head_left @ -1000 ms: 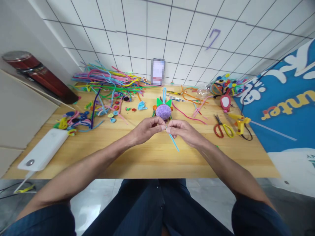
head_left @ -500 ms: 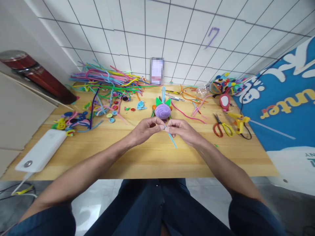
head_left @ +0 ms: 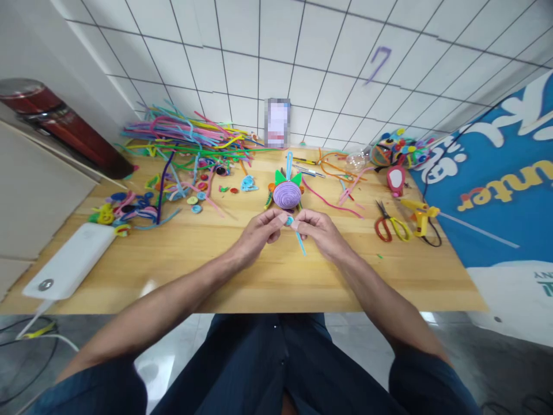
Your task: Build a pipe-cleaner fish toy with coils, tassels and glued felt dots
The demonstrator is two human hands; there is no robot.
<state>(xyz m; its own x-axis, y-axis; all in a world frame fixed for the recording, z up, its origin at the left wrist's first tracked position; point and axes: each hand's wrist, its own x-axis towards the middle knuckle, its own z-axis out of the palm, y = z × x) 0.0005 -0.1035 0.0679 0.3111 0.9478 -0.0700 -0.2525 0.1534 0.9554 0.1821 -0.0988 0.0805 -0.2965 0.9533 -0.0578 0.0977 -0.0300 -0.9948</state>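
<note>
Between the fingertips of both hands is a light blue pipe cleaner, its top end curled into a small coil and its loose end hanging down toward me. My left hand pinches the coil from the left. From the other side my right hand pinches it, fingers closed. Just beyond the fingertips sits a figure with a purple coiled round body, green pointed leaf shapes and a light blue loop standing up at its back.
At the back left lies a heap of coloured pipe cleaners. A phone leans on the tiled wall. Scissors and a yellow glue gun lie to the right. A white power bank and a red flask are at left.
The coil of light blue pipe cleaner now shows as a wider flat disc between the fingertips, and its loose tail looks shorter. Both hands stay in nearly the same place.
</note>
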